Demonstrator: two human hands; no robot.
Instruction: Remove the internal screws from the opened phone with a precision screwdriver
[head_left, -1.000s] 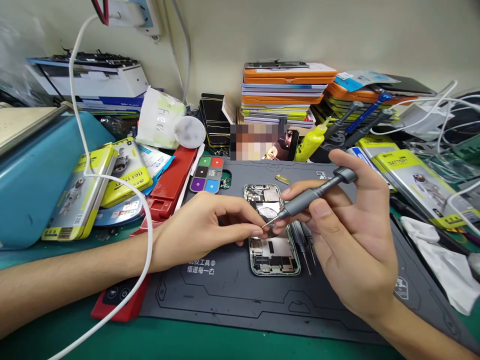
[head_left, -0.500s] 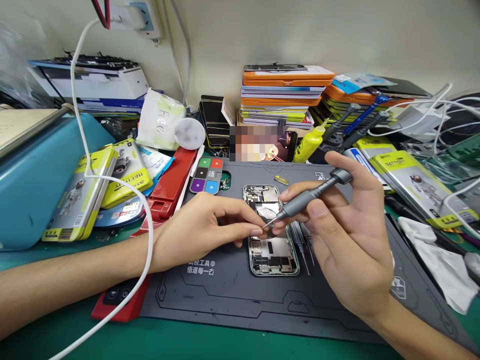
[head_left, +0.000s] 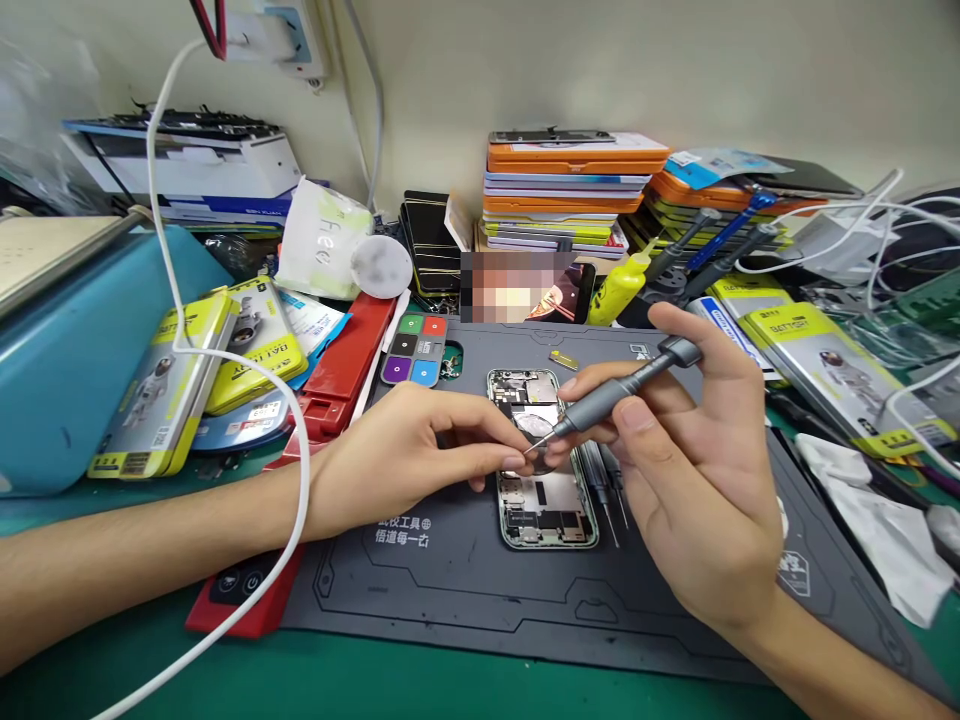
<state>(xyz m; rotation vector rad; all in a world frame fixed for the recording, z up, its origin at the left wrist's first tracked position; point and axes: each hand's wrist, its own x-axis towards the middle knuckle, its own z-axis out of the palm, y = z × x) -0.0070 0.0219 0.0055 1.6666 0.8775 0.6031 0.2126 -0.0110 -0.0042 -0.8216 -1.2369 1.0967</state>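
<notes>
An opened phone [head_left: 551, 510] lies on the dark grey mat [head_left: 450, 610], its inner parts showing. My right hand [head_left: 697, 480] is closed around a grey screwdriver [head_left: 600, 402], whose thin tip points down to the left. Over the phone's left edge, my left hand [head_left: 427, 440] pinches with thumb and forefinger at the screwdriver's tip; whatever small thing is between them is too small to make out. Two thin screwdrivers [head_left: 598, 475] rest on the mat just right of the phone, partly behind my right hand.
A coloured screw tray [head_left: 411, 348] and a red tool [head_left: 337, 370] lie at the left. Yellow battery boxes [head_left: 161, 390] flank both sides. Behind stand a propped phone [head_left: 525, 290], a yellow bottle [head_left: 621, 288] and stacked orange cases [head_left: 574, 155]. A white cable [head_left: 300, 480] crosses my left forearm.
Both hands keep nearly the same pose, with the screwdriver tip still at my left fingertips. The picture on the propped phone has changed.
</notes>
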